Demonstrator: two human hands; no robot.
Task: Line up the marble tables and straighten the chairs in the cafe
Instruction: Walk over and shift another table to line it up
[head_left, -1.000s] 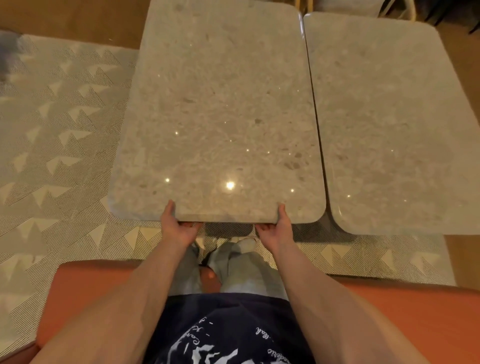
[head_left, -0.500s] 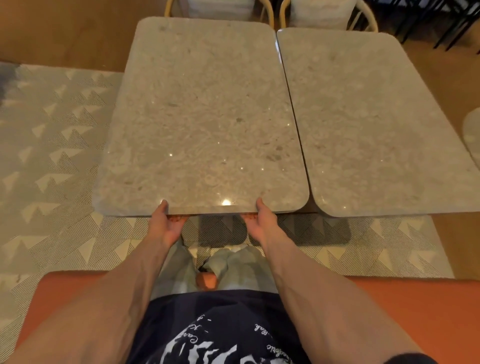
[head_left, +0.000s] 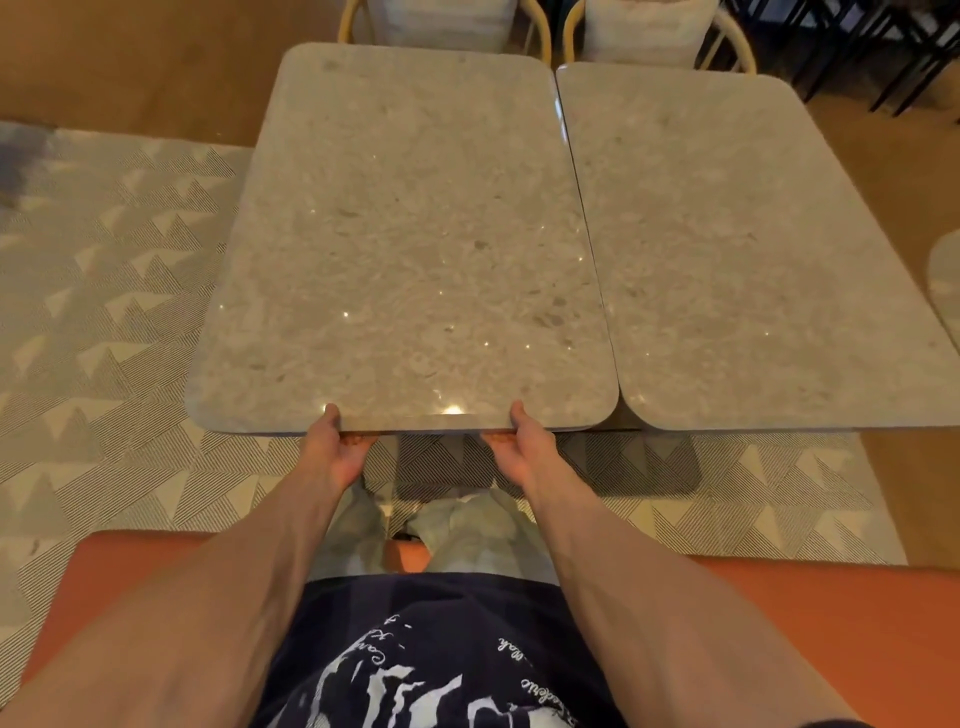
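Two grey marble tables stand side by side in front of me. The left marble table (head_left: 410, 234) is held at its near edge by both hands: my left hand (head_left: 337, 449) grips it left of centre, my right hand (head_left: 519, 444) right of centre, thumbs on top and fingers under the edge. The right marble table (head_left: 737, 249) lies close against it, a thin seam between them, and their near edges are almost level. Beyond the far edges stand two chairs with wooden frames and pale cushions, the left chair (head_left: 441, 21) and the right chair (head_left: 649, 31).
I stand against an orange bench seat (head_left: 831, 623). A patterned grey rug (head_left: 93, 291) covers the floor on the left and under the tables. The edge of another pale tabletop (head_left: 948, 280) shows at far right, and dark chair legs (head_left: 883, 47) at top right.
The view has pulled back and tilted up, so the chairs beyond the tables now show. The left table's near edge now lies nearly level with the right table's. Both hands keep their grip.
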